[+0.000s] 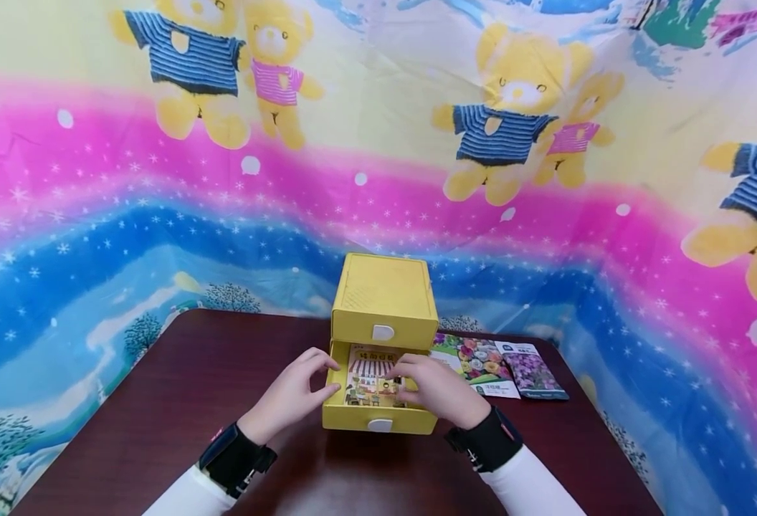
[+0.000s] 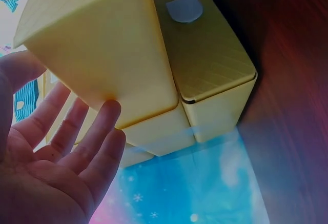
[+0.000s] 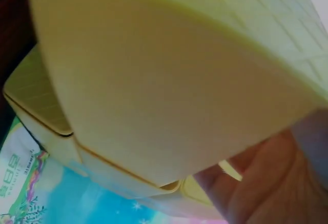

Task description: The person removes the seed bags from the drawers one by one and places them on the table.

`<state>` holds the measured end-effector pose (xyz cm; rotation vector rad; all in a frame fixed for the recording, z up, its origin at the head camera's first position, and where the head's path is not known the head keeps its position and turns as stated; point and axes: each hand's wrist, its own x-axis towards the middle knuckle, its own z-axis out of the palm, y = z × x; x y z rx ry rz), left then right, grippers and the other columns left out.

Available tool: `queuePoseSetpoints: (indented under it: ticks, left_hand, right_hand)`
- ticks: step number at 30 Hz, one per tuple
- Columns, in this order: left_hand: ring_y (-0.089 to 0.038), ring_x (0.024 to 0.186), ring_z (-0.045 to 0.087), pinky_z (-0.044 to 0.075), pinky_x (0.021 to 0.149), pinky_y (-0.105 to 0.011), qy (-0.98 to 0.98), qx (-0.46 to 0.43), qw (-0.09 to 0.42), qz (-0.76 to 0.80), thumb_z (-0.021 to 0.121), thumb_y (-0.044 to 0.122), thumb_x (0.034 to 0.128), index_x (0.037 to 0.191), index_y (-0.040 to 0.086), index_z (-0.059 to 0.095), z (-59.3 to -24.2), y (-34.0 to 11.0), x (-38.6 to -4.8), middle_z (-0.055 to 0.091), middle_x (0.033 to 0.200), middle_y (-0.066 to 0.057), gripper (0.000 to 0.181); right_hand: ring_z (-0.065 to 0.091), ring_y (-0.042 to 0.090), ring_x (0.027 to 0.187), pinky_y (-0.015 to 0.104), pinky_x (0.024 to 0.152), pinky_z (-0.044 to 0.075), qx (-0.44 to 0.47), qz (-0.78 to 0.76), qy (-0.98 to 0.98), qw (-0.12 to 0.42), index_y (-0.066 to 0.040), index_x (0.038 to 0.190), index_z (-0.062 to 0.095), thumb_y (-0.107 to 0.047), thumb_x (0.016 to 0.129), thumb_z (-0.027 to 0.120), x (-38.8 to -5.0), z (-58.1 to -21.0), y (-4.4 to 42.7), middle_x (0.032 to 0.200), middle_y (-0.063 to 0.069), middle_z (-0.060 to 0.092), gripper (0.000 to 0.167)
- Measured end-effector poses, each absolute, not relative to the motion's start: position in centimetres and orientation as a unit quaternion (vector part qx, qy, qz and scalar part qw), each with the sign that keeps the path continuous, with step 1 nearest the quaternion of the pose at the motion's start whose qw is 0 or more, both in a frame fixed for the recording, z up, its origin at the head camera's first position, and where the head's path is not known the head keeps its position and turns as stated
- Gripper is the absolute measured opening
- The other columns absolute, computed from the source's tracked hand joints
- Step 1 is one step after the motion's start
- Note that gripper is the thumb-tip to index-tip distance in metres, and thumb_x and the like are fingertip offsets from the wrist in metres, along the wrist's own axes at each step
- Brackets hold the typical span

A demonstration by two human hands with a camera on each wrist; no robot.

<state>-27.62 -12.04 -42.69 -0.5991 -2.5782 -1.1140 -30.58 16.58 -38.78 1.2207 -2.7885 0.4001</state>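
A small yellow two-drawer box [image 1: 383, 287] stands on the table, its lower drawer [image 1: 346, 421] pulled out. Inside that drawer lies a flat illustrated booklet or card [image 1: 367, 383] with a striped awning and Chinese lettering on it. My left hand [image 1: 291, 393] is at the drawer's left wall, fingers spread and loosely bent; in the left wrist view its fingertips lie along the lower edge of the drawer side [image 2: 102, 55]. Over the right wall my right hand [image 1: 439, 387] reaches in, fingers and thumb over the card's right part. The drawer side [image 3: 164, 90] hides those fingertips in the right wrist view.
Right of the box lie flower-picture packets: one with multicoloured blooms [image 1: 482, 358] and one with purple flowers [image 1: 535, 373]. The dark brown table [image 1: 243, 358] is backed by a patterned cloth [image 1: 365, 143] with bears and snowflakes, close behind the box.
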Motion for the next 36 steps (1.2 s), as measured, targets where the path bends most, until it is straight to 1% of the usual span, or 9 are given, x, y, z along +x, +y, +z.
queuePoseSetpoints:
  ticks: [5,9,16,19,21,25,28,32,36]
  left_hand:
    - [-0.017,0.106,0.062,0.056,0.092,-0.042,-0.885,-0.209,0.133,-0.394,0.080,0.015,0.0895,0.114,0.009,0.069,-42.8,-11.9,-27.5,0.060,0.113,0.004,0.027]
    - [-0.017,0.105,0.062,0.056,0.092,-0.042,-0.884,-0.209,0.137,-0.396,0.080,0.014,0.0890,0.113,0.009,0.070,-42.9,-11.9,-27.5,0.060,0.113,0.004,0.027]
    - [-0.019,0.104,0.063,0.056,0.092,-0.041,-0.876,-0.222,0.156,-0.398,0.081,0.012,0.0880,0.111,0.008,0.070,-43.1,-12.1,-27.6,0.060,0.110,0.005,0.026]
    - [-0.018,0.103,0.064,0.056,0.092,-0.040,-0.873,-0.224,0.157,-0.404,0.081,0.012,0.0879,0.111,0.008,0.070,-43.2,-12.2,-27.7,0.060,0.110,0.005,0.026]
    - [-0.016,0.104,0.064,0.056,0.092,-0.038,-0.873,-0.222,0.155,-0.405,0.081,0.012,0.0881,0.111,0.008,0.070,-43.3,-12.2,-27.8,0.060,0.110,0.006,0.026]
    - [-0.016,0.105,0.066,0.057,0.093,-0.037,-0.872,-0.218,0.150,-0.412,0.080,0.011,0.0884,0.112,0.008,0.070,-43.5,-12.3,-28.0,0.061,0.110,0.005,0.026]
    - [-0.016,0.105,0.067,0.057,0.094,-0.037,-0.871,-0.218,0.149,-0.414,0.080,0.011,0.0883,0.111,0.009,0.069,-43.5,-12.3,-28.0,0.061,0.110,0.005,0.025]
    - [-0.018,0.104,0.067,0.057,0.093,-0.038,-0.869,-0.220,0.151,-0.417,0.080,0.010,0.0878,0.110,0.009,0.070,-43.4,-12.3,-28.0,0.061,0.109,0.004,0.025]
    - [-0.018,0.104,0.067,0.057,0.093,-0.038,-0.868,-0.222,0.150,-0.419,0.080,0.009,0.0877,0.110,0.007,0.070,-43.4,-12.3,-27.9,0.061,0.109,0.003,0.025]
  right_hand:
    - [0.061,0.012,0.074,0.020,0.066,0.049,0.419,0.124,-0.900,-0.013,-0.014,0.120,0.073,-0.011,0.089,0.080,-30.9,-38.4,16.1,0.113,0.005,0.066,0.032]
    - [0.062,0.011,0.078,0.019,0.070,0.051,0.431,0.098,-0.897,-0.023,-0.014,0.123,0.072,-0.005,0.087,0.080,-31.2,-38.3,16.0,0.122,0.004,0.064,0.038]
    - [0.051,0.007,0.072,0.021,0.063,0.044,0.416,0.070,-0.905,-0.049,-0.019,0.126,0.071,0.013,0.089,0.064,-31.7,-38.3,15.5,0.127,0.005,0.062,0.049]
    - [0.051,0.008,0.069,0.021,0.062,0.043,0.399,0.064,-0.912,-0.066,-0.022,0.126,0.071,0.009,0.093,0.062,-31.9,-38.4,15.3,0.125,0.003,0.062,0.047]
    - [0.053,0.009,0.074,0.023,0.066,0.046,0.391,0.057,-0.916,-0.071,-0.025,0.126,0.071,0.005,0.095,0.062,-31.9,-38.5,15.2,0.125,0.002,0.063,0.044]
    - [0.064,0.016,0.095,0.032,0.084,0.057,0.385,0.038,-0.920,-0.067,-0.025,0.131,0.070,-0.004,0.097,0.066,-31.9,-38.7,15.1,0.132,0.002,0.063,0.041]
    - [0.065,0.021,0.111,0.040,0.095,0.057,0.383,0.031,-0.921,-0.065,-0.025,0.134,0.068,-0.012,0.095,0.072,-32.0,-38.8,15.1,0.135,0.003,0.062,0.042]
    - [0.065,0.021,0.113,0.040,0.095,0.056,0.388,0.031,-0.919,-0.062,-0.024,0.133,0.068,-0.018,0.091,0.077,-32.1,-38.9,15.1,0.134,0.003,0.063,0.043]
    - [0.064,0.016,0.104,0.035,0.090,0.057,0.399,0.044,-0.914,-0.064,-0.022,0.128,0.071,-0.019,0.091,0.078,-32.3,-39.1,15.3,0.129,0.002,0.065,0.037]
